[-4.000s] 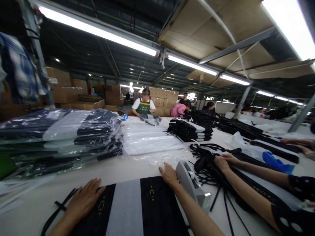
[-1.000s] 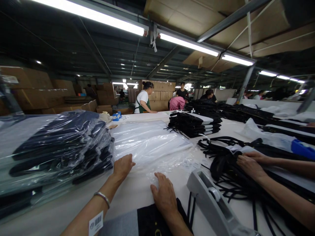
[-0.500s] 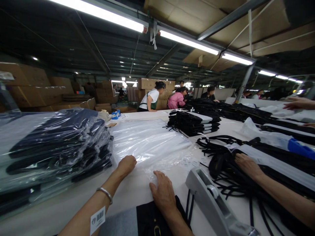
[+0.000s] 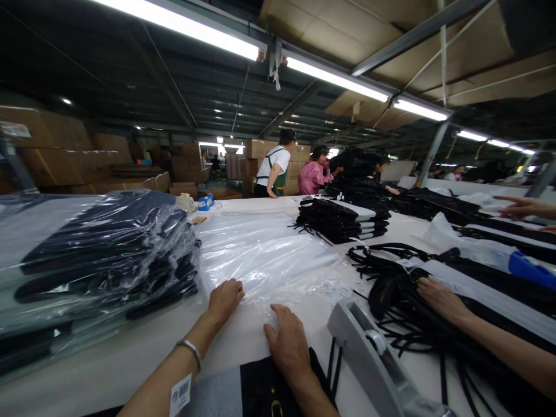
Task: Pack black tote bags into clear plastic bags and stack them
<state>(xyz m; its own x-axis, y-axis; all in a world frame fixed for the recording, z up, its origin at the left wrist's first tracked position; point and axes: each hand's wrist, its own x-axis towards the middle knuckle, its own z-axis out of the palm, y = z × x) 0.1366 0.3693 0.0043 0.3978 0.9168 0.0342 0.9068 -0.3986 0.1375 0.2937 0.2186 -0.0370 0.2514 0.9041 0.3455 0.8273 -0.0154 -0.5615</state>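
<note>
My left hand (image 4: 226,300) is at the near edge of a stack of clear plastic bags (image 4: 264,249), its fingers curled down against the film; whether they pinch any is hidden. A metal bangle (image 4: 190,353) circles that wrist, and a white barcode sticker (image 4: 180,395) clings to the forearm. My right hand (image 4: 288,339) lies with fingers stretched forward over the table, its heel on a folded black fabric piece (image 4: 260,385) with a grey panel. Just right of it stands a grey tape dispenser (image 4: 369,353).
Bagged dark goods (image 4: 108,249) are piled on the left. Folded black items (image 4: 343,220) form a stack beyond the bags. At right, a co-worker's hand (image 4: 441,298) rests on black corded pieces; another hand (image 4: 525,207) reaches in above. Two people (image 4: 273,168) lean at the far table edge.
My left hand has shifted slightly right and forward along the plastic edge. My right hand stays put. In the background, the person in the green apron has straightened up somewhat.
</note>
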